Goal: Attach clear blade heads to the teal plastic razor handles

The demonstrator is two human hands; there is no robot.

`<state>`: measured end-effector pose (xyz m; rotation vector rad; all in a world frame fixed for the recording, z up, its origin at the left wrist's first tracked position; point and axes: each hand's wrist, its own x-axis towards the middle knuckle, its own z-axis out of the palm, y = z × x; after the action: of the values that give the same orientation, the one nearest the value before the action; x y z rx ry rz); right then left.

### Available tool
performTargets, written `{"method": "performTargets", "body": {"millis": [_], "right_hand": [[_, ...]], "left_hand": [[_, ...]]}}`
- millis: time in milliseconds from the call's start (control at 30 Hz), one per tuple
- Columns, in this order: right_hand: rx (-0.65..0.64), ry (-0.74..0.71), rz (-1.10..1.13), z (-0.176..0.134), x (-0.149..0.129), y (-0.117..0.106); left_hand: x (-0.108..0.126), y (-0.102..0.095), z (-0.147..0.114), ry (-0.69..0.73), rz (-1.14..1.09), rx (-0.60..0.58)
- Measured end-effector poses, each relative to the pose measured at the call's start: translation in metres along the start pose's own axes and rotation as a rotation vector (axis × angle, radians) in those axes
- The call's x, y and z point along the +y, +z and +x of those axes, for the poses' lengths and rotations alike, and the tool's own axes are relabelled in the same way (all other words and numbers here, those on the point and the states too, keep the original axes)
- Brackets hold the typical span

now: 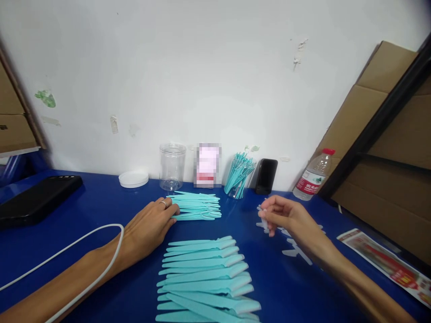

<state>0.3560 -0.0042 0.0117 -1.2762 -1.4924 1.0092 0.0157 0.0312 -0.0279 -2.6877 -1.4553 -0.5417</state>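
Observation:
My left hand (160,217), a ring on one finger, has its curled fingers closed at the left ends of the upper pile of slim turquoise eyebrow razors (198,206). Its fingertips are partly hidden, so how many handles it grips is unclear. Between the thumb and fingers of my right hand (281,215) is a small translucent plastic cap (264,224), pinched upright. More loose translucent caps (296,252) lie on the blue table beneath and beside that hand. Nearer to me, a second row of turquoise razors (205,282) lies side by side, pale tips to the right.
Along the wall stand a white lid (134,179), a clear jar (172,168), a blurred upright screen (208,166), a cup of turquoise sticks (239,177), a black phone (266,176) and a water bottle (313,177). A white cable (119,242) crosses my left forearm. Cardboard (380,215) borders the right.

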Motion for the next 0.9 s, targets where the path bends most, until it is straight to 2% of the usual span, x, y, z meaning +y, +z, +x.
{"method": "performTargets", "body": {"millis": [167,333,500,733,900], "right_hand": [[-0.051,0.116,0.154,-0.002,0.009,0.015],[-0.034,0.173,0.208,-0.006,0.011,0.027],[-0.092,0.174,0.302,-0.008,0.008,0.025],[-0.106,0.192,0.322,-0.011,0.004,0.025],[-0.051,0.143,0.361,-0.011,0.005,0.025]], "left_hand": [[-0.001,0.001,0.001,0.031,0.017,0.027],[0.003,-0.001,0.000,-0.011,-0.055,0.082],[0.007,-0.006,-0.003,-0.093,-0.211,0.146],[0.026,-0.013,-0.005,-0.178,-0.431,0.164],[0.029,-0.007,-0.010,-0.218,-0.550,0.156]]}}
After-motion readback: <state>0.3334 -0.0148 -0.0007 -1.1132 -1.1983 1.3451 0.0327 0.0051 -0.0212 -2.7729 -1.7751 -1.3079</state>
